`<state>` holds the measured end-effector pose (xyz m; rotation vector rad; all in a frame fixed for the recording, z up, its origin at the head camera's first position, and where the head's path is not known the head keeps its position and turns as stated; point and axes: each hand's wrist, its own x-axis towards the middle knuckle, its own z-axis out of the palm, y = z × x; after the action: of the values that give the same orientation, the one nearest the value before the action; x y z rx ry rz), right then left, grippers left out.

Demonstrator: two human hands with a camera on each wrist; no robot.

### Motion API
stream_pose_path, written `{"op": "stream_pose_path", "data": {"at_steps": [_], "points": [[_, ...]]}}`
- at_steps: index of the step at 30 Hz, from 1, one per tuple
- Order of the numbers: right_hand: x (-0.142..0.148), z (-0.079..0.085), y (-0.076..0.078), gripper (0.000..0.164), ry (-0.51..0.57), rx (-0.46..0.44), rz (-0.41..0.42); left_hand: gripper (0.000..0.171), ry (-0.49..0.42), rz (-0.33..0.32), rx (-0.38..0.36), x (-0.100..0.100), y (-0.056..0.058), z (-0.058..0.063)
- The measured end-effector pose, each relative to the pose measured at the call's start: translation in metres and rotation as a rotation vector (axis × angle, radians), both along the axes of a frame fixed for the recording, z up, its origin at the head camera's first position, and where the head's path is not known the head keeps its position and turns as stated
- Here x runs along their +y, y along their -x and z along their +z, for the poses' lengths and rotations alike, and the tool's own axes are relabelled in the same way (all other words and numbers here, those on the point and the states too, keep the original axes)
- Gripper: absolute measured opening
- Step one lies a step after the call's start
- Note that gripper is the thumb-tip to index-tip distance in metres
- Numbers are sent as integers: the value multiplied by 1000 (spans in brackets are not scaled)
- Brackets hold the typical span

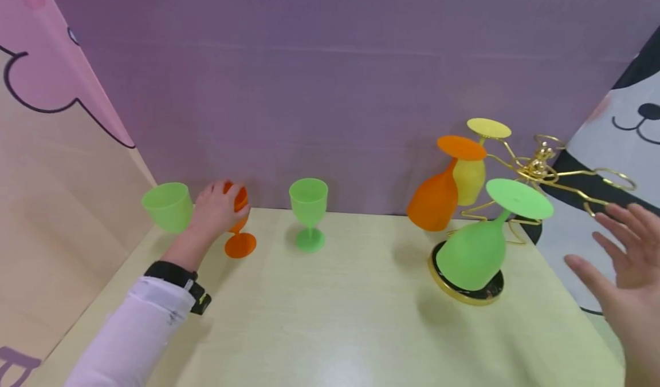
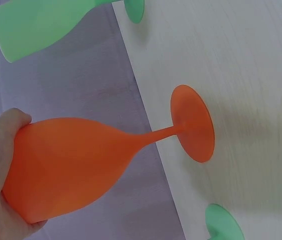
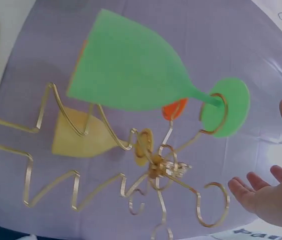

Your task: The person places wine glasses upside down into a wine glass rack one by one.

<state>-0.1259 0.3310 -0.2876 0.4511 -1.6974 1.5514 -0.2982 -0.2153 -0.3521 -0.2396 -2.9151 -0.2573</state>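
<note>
At the left of the head view my left hand [image 1: 213, 206] grips an orange plastic goblet [image 1: 240, 245] by its rim. The left wrist view has the thumb and fingers at opposite sides of the bowl [image 2: 76, 167]. Whether its foot touches the table, I cannot tell. On either side are a green goblet [image 1: 169, 206] and another green goblet [image 1: 309, 201], both upright. My right hand [image 1: 629, 261] is spread beside the gold wire rack [image 1: 538, 169], holding nothing. From the rack hang a green goblet [image 1: 476, 255], an orange goblet [image 1: 435, 198] and a yellow goblet [image 1: 470, 178], upside down.
The rack's round black base with a gold rim [image 1: 466, 299] stands on the pale table [image 1: 330, 318], partly behind the hanging green goblet. Bare wire loops [image 3: 213, 205] stick out near my right hand. A purple cloth [image 1: 330, 89] hangs along the table's back edge.
</note>
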Motion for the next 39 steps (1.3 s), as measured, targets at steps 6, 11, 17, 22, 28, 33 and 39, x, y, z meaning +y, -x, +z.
{"op": "stream_pose_path", "data": {"at_steps": [6, 11, 17, 22, 28, 33, 39], "points": [[10, 36, 10, 82, -246, -44, -173, 57, 8, 3, 0, 2, 1, 1], [12, 63, 19, 67, -488, -168, -365, 57, 12, 4, -9, 2, 1, 3], [13, 84, 36, 65, -616, -239, -415, 58, 12, -9, -11, 3, 3, 4], [22, 102, 55, 65, -695, -259, -409, 59, 19, -7, -28, 1, 4, 5], [42, 124, 84, 73, -933, -331, -389, 60, 27, -4, -53, -1, 4, 11], [50, 139, 102, 76, -1156, -371, -345, 60, 21, -2, -65, -2, 5, 15], [57, 142, 126, 73, -1414, -392, -307, 62, 14, -4, -72, -5, 6, 14]]}}
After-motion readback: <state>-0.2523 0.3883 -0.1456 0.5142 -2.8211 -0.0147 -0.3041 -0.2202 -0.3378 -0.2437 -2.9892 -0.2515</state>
